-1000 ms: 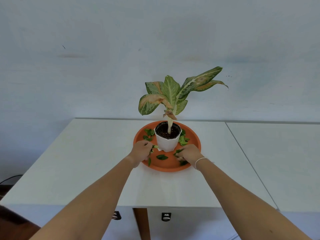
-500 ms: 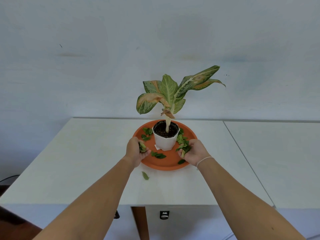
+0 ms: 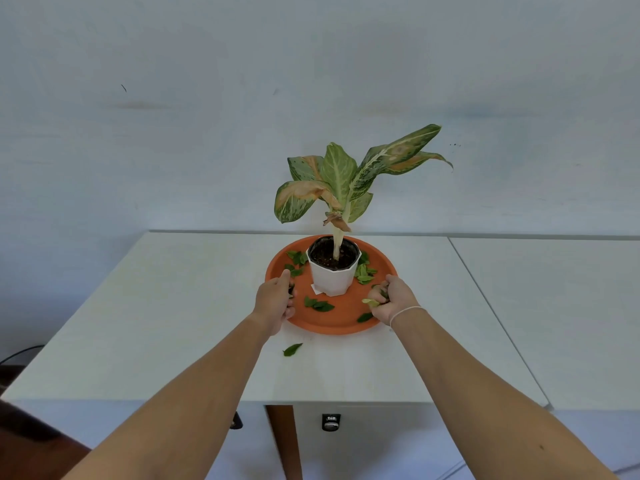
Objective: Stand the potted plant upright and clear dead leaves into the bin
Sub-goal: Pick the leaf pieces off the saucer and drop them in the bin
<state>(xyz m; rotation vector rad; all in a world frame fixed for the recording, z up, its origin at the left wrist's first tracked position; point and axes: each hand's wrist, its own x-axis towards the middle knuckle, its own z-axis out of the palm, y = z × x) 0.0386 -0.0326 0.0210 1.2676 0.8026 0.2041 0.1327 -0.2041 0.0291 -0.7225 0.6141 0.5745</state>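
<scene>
A variegated plant stands upright in a white pot at the middle of an orange round tray. Small green leaves lie scattered on the tray around the pot. One leaf lies on the white table just in front of the tray. My left hand is at the tray's left rim, closed around a dark leaf. My right hand is at the tray's right rim, closed on a bunch of green leaves. No bin is in view.
The white table runs against a pale wall; a second table adjoins it on the right. A wooden leg and small black fittings show below the front edge. A dark cable lies at far left.
Both hands picked leaves off the tray's front and drew back to its rims, closed on them. One leaf dropped onto the table in front of the tray.
</scene>
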